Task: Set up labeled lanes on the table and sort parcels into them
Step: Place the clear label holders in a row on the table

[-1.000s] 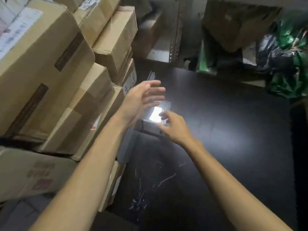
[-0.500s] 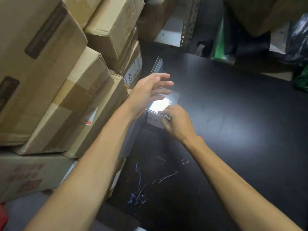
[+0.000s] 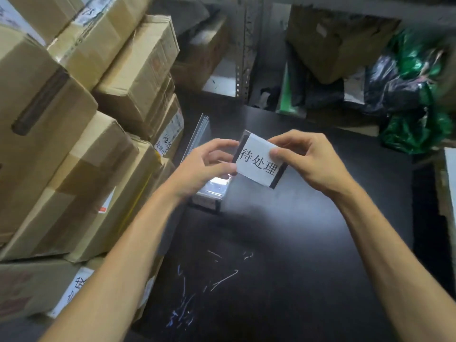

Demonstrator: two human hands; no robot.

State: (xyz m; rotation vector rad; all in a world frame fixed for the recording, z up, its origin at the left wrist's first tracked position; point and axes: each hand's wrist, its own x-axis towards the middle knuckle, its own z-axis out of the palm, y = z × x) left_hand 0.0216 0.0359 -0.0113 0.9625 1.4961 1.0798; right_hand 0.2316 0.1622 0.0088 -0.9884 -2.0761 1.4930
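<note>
Both hands hold a white label card [image 3: 259, 160], printed with three black characters, above the black counter [image 3: 283, 243] toward its rear. The left hand [image 3: 204, 169] pinches the card's left edge with curled fingers [image 3: 219, 145]. The right hand [image 3: 315, 164] pinches the right edge, thumb on the face. Beneath the card and partly hidden by the left hand, a stack of clear holders [image 3: 212, 193] lies on the counter, with clear sheets [image 3: 201, 134] standing upright behind it. Stacked cardboard boxes [image 3: 74, 144] crowd the counter's left side, just beside the stack. Green and black bags [image 3: 414, 95] pile at the far right, and a metal shelf upright [image 3: 244, 45] stands behind the counter.
</note>
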